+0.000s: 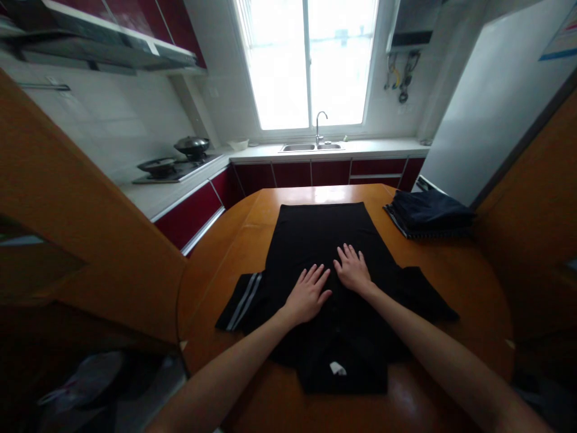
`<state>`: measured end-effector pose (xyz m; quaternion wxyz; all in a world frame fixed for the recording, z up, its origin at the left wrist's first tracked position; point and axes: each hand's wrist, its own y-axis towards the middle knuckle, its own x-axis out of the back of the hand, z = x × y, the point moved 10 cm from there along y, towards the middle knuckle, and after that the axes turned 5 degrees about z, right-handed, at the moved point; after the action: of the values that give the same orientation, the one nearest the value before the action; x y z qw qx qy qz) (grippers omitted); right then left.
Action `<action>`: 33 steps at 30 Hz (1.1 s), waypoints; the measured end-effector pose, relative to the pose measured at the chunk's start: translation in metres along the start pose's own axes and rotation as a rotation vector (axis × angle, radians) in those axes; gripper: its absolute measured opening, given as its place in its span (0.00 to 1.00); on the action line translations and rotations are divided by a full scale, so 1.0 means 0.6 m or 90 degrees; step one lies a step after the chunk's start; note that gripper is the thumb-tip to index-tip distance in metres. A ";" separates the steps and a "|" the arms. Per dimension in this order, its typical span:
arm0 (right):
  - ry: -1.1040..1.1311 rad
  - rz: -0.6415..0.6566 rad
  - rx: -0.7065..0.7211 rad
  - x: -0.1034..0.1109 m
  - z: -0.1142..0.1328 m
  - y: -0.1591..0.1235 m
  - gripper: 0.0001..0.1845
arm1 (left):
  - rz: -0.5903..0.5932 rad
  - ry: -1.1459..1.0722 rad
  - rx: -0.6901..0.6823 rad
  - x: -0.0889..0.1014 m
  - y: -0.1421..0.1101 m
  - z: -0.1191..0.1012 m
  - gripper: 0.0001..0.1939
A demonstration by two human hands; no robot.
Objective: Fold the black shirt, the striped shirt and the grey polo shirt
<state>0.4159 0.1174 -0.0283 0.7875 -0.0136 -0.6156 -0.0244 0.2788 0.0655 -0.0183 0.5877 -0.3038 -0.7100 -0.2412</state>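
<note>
A black short-sleeved shirt (324, 231) lies spread flat on the wooden table (216, 258), its collar towards me and its hem at the far side. Two pale stripes cross the sleeve on the left, and a white label shows inside the collar. My left hand (307, 294) rests on the middle of the shirt, fingers spread and palm down. Slightly farther forward and to the right, my right hand (352, 269) also lies flat on the cloth with its fingers apart. Neither hand grips the fabric.
Folded dark clothes (428, 213) are stacked at the table's far right. Beyond stands a counter with a sink (311, 147) under the window. Two pans sit on the stove (180, 168) at the left. A refrigerator (487, 102) rises at the right.
</note>
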 end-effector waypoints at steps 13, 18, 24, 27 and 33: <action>0.011 -0.001 0.005 0.000 -0.003 0.002 0.34 | 0.035 0.088 0.089 0.035 -0.100 0.126 0.30; 0.012 -0.019 0.010 0.000 -0.004 0.002 0.34 | -0.021 0.000 -0.020 0.062 -0.131 0.015 0.27; 0.003 -0.035 0.009 0.000 -0.006 0.001 0.33 | 0.098 -0.115 -0.162 0.019 -0.167 -0.119 0.35; 0.009 -0.022 0.006 0.005 -0.006 0.004 0.33 | 0.093 -0.165 -0.145 0.023 -0.184 -0.107 0.33; 0.099 0.005 0.046 0.036 0.010 -0.055 0.29 | 0.087 -0.199 -0.165 0.026 -0.247 -0.094 0.38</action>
<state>0.4132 0.0843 -0.0064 0.8332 0.0143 -0.5527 -0.0005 0.2100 -0.0752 0.0102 0.4413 -0.4582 -0.7332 -0.2403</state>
